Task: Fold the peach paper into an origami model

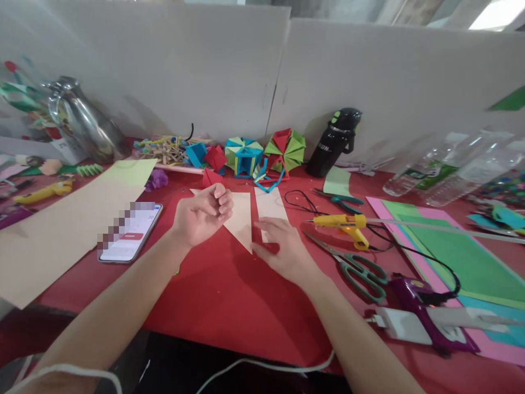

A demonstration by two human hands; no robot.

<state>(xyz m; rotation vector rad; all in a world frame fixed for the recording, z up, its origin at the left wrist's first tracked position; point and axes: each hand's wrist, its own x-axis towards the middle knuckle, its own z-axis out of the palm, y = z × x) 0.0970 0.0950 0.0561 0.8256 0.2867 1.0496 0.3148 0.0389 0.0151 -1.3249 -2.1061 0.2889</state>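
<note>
your left hand (pixel 205 212) curled closed, frame centre, by cream paper (pixel 241 216), your right hand (pixel 283 246) open, by paler strip (pixel 271 201), scissors (pixel 340 257) right

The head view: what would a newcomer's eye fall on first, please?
Probably the blue-and-green paper model and the red-and-green paper model to its right, at the back of the red table. Next, perhaps the yellow glue gun, lying right of the person's right hand, and the black bottle standing near the partition.
</note>
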